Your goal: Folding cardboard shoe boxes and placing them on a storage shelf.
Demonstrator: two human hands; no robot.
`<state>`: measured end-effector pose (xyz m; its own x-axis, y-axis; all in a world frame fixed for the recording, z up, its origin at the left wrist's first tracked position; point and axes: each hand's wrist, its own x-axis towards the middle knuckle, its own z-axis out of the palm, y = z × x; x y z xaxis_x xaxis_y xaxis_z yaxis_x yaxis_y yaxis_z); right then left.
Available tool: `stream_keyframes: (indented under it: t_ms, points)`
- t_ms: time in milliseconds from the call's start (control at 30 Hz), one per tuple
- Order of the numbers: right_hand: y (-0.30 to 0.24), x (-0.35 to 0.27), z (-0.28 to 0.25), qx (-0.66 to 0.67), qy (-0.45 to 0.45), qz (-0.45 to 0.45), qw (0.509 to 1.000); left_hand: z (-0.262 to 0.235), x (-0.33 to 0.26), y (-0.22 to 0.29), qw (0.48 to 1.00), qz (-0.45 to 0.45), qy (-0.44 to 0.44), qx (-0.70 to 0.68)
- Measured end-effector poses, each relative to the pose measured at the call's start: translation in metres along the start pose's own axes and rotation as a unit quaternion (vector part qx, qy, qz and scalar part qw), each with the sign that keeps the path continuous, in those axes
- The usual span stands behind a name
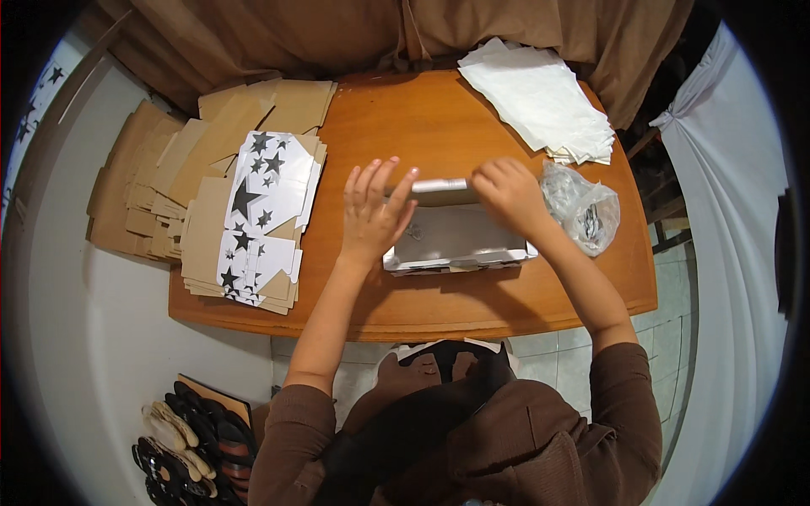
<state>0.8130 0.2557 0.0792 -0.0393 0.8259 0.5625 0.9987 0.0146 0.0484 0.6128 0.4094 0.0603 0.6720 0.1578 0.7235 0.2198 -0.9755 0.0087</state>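
A small open cardboard box (462, 232) stands on the wooden table in front of me, grey inside, with white outer walls printed with black shapes. My left hand (371, 211) is at its left end, fingers stretched and apart, the thumb side close to the far wall. At the far right corner, my right hand (510, 196) has its fingers curled and pinched on the white upper edge of the box. A small shiny bit (413, 231) lies inside near the left wall; its kind is too small to make out.
Flat cardboard blanks (202, 228) are stacked at left, a white star-printed blank (263, 190) on top. White paper sheets (536, 97) lie at the far right. A clear plastic bag (586, 211) sits beside my right hand. Shoes (190, 443) stand below, left of the table (396, 118).
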Motion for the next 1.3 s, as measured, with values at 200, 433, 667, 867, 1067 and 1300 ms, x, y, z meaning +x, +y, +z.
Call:
stream_keyframes:
  t_ms: [200,433,667,867,1067,1300]
  points:
    - [-0.022,-0.054,-0.011,0.198,-0.18,-0.004,0.964,0.013,-0.02,0.003,0.965,0.093,-0.226,-0.091]
    - [-0.029,-0.076,0.01,0.132,-0.23,0.065,0.962,0.039,-0.056,0.002,0.976,0.125,-0.163,-0.074]
    - [-0.041,-0.094,0.031,0.093,-0.18,0.074,0.976,0.026,-0.057,0.005,0.952,0.115,-0.263,-0.111]
    - [-0.044,-0.093,0.032,0.099,-0.168,0.09,0.977,0.03,-0.067,0.006,0.941,0.062,-0.27,-0.194]
    - [-0.041,-0.094,0.029,0.182,-0.172,0.14,0.958,0.037,-0.068,0.003,0.942,0.058,-0.25,-0.215]
    - [-0.041,-0.094,0.027,0.182,-0.159,0.137,0.961,0.039,-0.07,0.003,0.944,0.058,-0.222,-0.238]
